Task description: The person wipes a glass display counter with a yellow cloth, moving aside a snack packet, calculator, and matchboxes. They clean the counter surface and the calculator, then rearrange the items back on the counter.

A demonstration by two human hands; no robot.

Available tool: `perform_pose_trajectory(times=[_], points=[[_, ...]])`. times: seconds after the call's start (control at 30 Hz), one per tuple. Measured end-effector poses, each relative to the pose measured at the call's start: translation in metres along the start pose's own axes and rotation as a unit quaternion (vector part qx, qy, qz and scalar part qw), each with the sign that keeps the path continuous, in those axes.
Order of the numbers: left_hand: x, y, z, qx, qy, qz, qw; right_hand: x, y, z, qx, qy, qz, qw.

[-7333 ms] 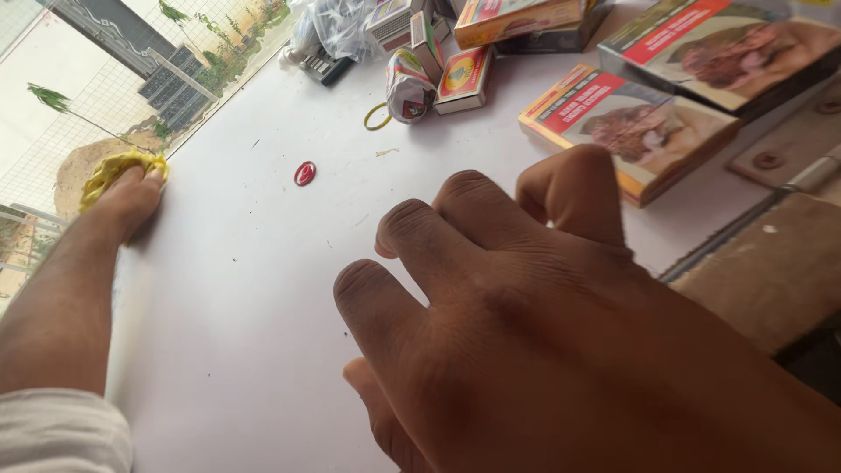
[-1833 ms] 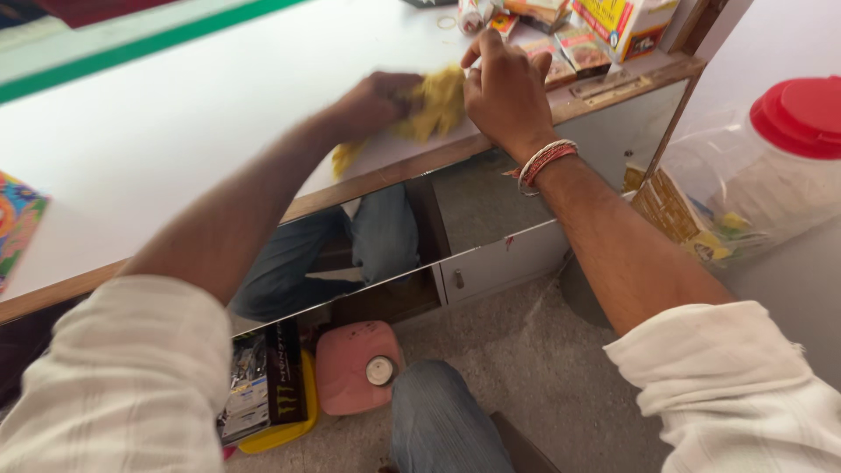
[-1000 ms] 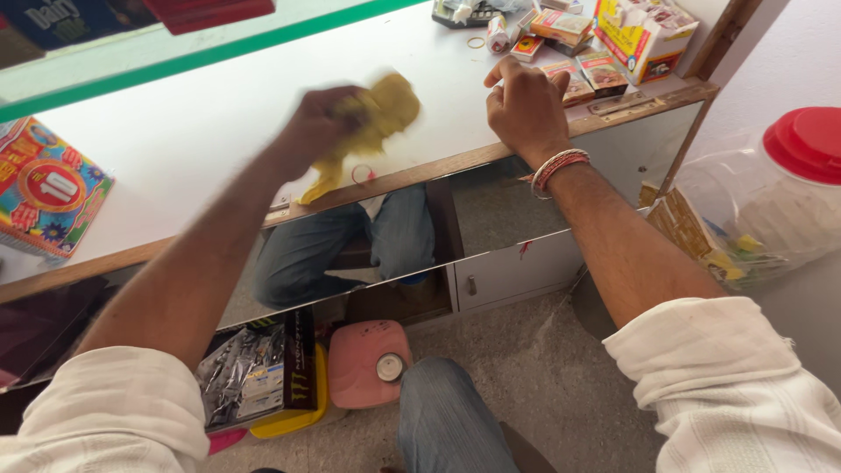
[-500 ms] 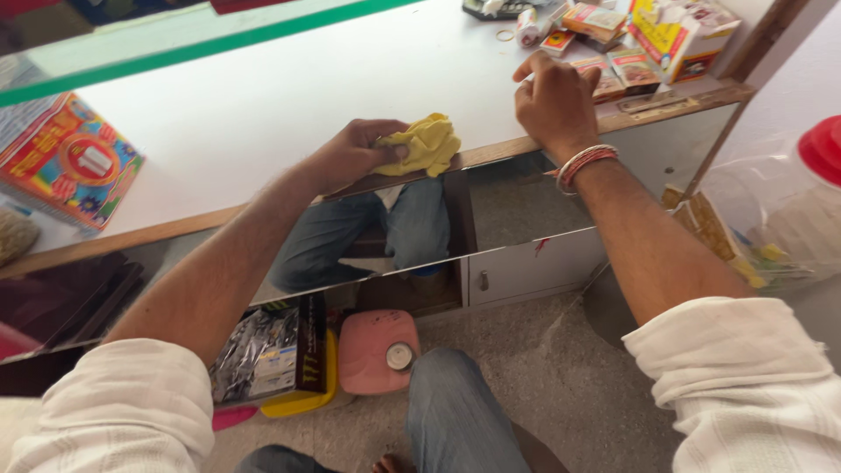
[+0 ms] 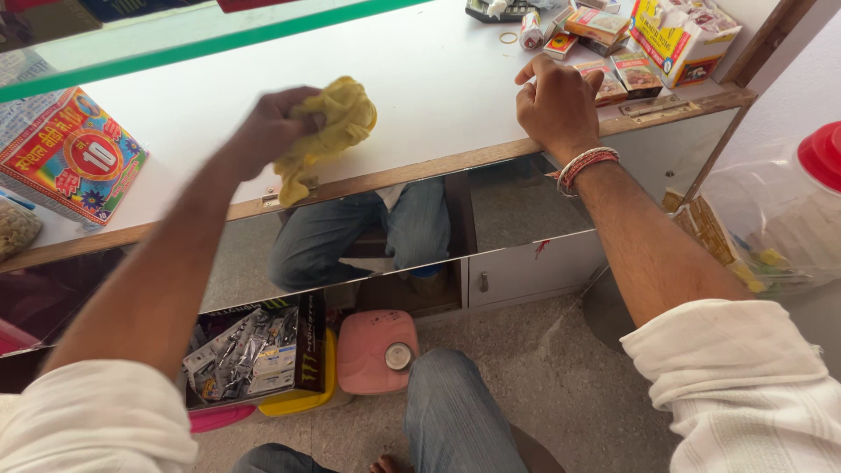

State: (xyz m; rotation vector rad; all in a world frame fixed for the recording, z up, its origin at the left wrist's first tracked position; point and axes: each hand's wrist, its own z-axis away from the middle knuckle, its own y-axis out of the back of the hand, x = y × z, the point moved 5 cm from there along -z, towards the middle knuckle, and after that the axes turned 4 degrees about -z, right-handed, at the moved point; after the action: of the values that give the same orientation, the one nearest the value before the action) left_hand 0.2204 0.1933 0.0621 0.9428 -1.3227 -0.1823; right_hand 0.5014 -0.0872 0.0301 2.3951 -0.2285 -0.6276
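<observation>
**Yellow cloth in hand at the counter's edge**

A person seated behind a white surface grips a crumpled yellow cloth in the left hand, fingers closed around its upper part while a loose end hangs down over the wooden front edge of the surface. The hand and cloth are slightly blurred. The right hand rests at the same front edge farther along, fingers loosely bent and spread on the white top, holding nothing; a red and white bangle circles the wrist. Just beyond that hand lie several small cardboard packets, with a yellow carton behind them near the corner. At the far left of the surface sits a colourful printed box. A green-edged glass pane runs along the back. Below the surface, mirrored panels reflect the person's jeans. On the floor stand a pink container and a dark box of packets. A clear jar with a red lid stands to the right.
</observation>
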Motion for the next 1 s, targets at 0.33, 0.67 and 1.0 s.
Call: perform_pose_trajectory(times=[0.33, 0.67, 1.0], points=[[0.017, -0.075, -0.006, -0.118, -0.076, -0.032, 0.990, -0.003, 0.001, 0.001, -0.029, -0.034, -0.003, 0.999], [-0.058, 0.041, 0.030, 0.047, 0.072, -0.081, 0.993, 0.001, -0.003, 0.000, -0.021, -0.006, -0.006, 1.000], [-0.010, -0.089, 0.011, -0.030, -0.056, -0.075, 0.995, -0.003, 0.003, 0.001, -0.018, -0.006, -0.020, 1.000]])
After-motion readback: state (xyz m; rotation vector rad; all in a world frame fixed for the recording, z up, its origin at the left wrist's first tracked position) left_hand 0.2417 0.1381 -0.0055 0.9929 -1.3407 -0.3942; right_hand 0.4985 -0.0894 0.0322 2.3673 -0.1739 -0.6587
